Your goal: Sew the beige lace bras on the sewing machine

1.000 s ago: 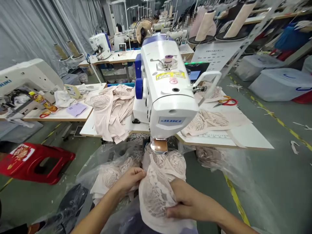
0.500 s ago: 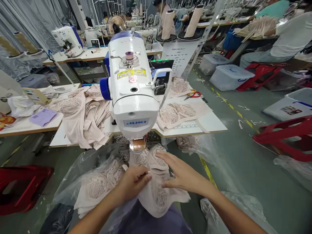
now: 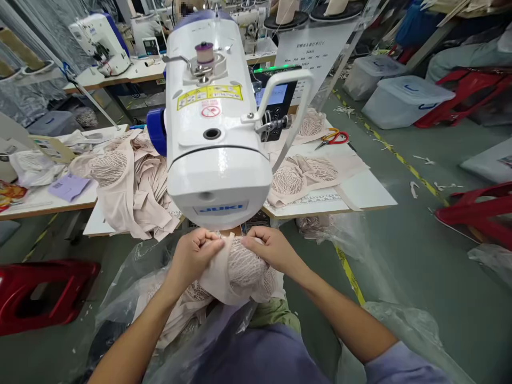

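A pale pink bra piece with a lace-patterned cup (image 3: pixel 246 266) hangs from both my hands, just below the head of the white sewing machine (image 3: pixel 218 181). My left hand (image 3: pixel 196 253) pinches its upper edge on the left, thumb against fingers. On the right, my right hand (image 3: pixel 274 248) is closed on the top edge of the same piece. The machine head hides the needle area, and I cannot tell whether the fabric is under it. More pink bra pieces (image 3: pixel 172 325) lie in clear plastic below my left forearm.
Stacked bra pieces (image 3: pixel 116 176) cover the left of the machine table. Red-handled scissors (image 3: pixel 335 137) and another bra piece (image 3: pixel 300 178) lie on its right side. Red stools (image 3: pixel 48 293) and lidded plastic boxes (image 3: pixel 408 98) stand on the floor around.
My view has moved closer to the machine. My right hand, spread open before, now grips the bra piece. Both hands have risen with its edge towards the machine head.
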Available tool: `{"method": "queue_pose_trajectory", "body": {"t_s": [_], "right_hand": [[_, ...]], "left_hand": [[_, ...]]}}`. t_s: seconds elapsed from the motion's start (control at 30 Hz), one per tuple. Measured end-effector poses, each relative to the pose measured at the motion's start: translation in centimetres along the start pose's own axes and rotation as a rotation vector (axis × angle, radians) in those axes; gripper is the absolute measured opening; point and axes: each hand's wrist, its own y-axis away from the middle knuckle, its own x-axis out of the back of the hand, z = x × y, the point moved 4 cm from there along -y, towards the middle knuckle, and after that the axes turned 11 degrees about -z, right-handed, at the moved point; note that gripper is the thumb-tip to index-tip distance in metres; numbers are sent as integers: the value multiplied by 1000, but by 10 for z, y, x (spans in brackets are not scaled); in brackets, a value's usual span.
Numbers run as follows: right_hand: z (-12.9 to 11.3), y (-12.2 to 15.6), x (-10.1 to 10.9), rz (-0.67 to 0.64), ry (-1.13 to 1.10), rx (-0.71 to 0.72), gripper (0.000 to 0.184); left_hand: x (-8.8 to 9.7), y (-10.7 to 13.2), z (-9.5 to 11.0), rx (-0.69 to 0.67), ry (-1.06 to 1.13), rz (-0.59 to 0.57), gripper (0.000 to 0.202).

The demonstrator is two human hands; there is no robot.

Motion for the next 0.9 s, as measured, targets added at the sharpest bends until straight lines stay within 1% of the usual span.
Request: {"method": "queue_pose_trajectory", "body": {"t_s": [0.07, 0.13, 0.27, 0.37, 0.5, 0.57, 0.63, 0.67, 0.7, 0.73, 0.77, 0.8, 0.83, 0.87, 0.9], "right_hand": [[0, -9, 2, -1, -16, -4, 39], [0, -15, 4, 3, -32, 0, 40], [4, -22, 9, -14, -34, -12, 43], [5, -25, 12, -13, -50, -16, 43], [7, -26, 14, 1, -88, -23, 46], [13, -27, 13, -1, -121, -40, 48], [26, -26, 9, 8, -179, -61, 50], [35, -26, 6, -5, -215, -62, 54], [45, -25, 1, -44, -250, -48, 62], [54, -23, -6, -116, -279, -21, 74], [63, -20, -13, -215, -295, 7, 85], [72, -16, -19, -326, -297, 23, 91], [82, -10, -25, -429, -290, 17, 92], [91, -3, -29, -506, -284, -14, 87], [99, 3, -31, -546, -293, -63, 78]], "left_hand": [[4, -7, -2, 6, 0, 77, 48], [4, -12, -4, 10, -6, 102, 54], [3, -20, -10, 10, -68, 128, 49], [5, -24, -12, -30, -124, 164, 44], [4, -27, -11, -69, -127, 175, 39], [4, -27, -10, -64, -125, 170, 39], [4, -26, -9, -44, -127, 167, 42], [5, -25, -9, -33, -130, 166, 44], [7, -24, -9, -25, -135, 165, 46], [9, -23, -8, -20, -140, 166, 46], [11, -21, -8, -19, -144, 171, 47], [13, -20, -8, -17, -143, 173, 47], [15, -19, -8, -14, -136, 171, 47], [16, -17, -8, -9, -126, 165, 48], [17, -16, -8, -4, -114, 161, 48]]}}
